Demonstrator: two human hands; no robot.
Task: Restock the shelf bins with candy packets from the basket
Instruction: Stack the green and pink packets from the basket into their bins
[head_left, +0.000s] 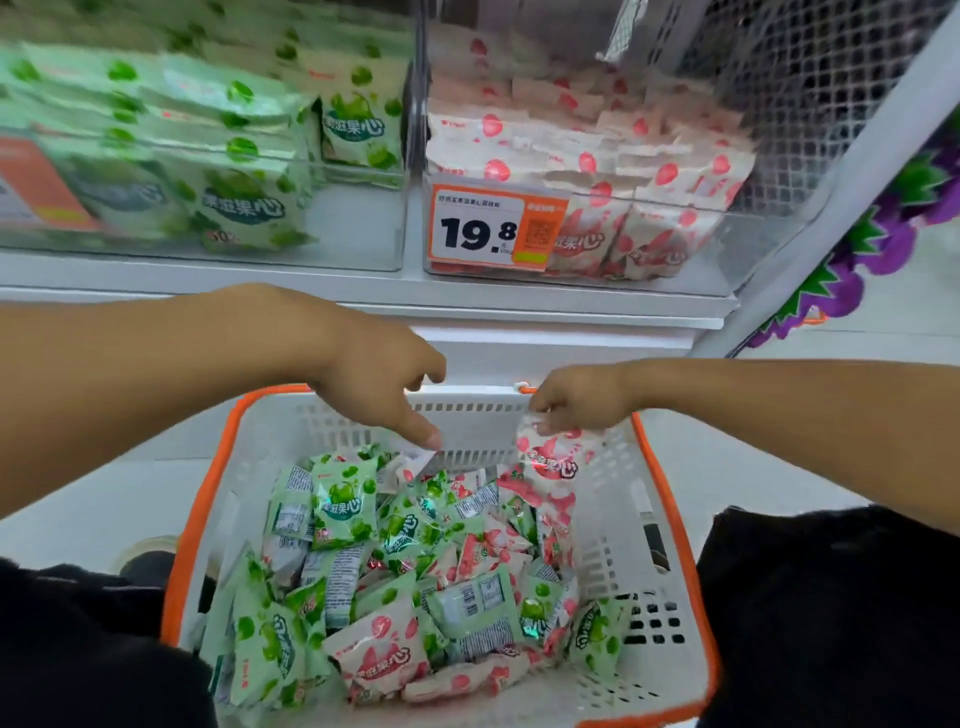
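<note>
Where print can be read: the price tag (496, 228) on the right bin (675, 249) shows "19.8" in black on white with an orange border and a QR code; the small print is too blurred to read.
Packet print: Chinese characters ending in "心" on green and pink packs alike.
Right hand (582, 397): fingers curled down, pinching the top edge of a pink packet (553, 457) held upright at the far right of the basket (670, 525).
Left hand (374, 374): loosely open, forefinger pointing down, its tip touching a packet corner (415, 460) at the far side of the basket.
Basket: white perforated plastic, orange rim, holding mixed glossy green and pink pillow packs.
Left bin (358, 228): clear plastic, green packets (244, 202), part full.
Right bin: clear plastic, pink packets stacked on edge.
</note>
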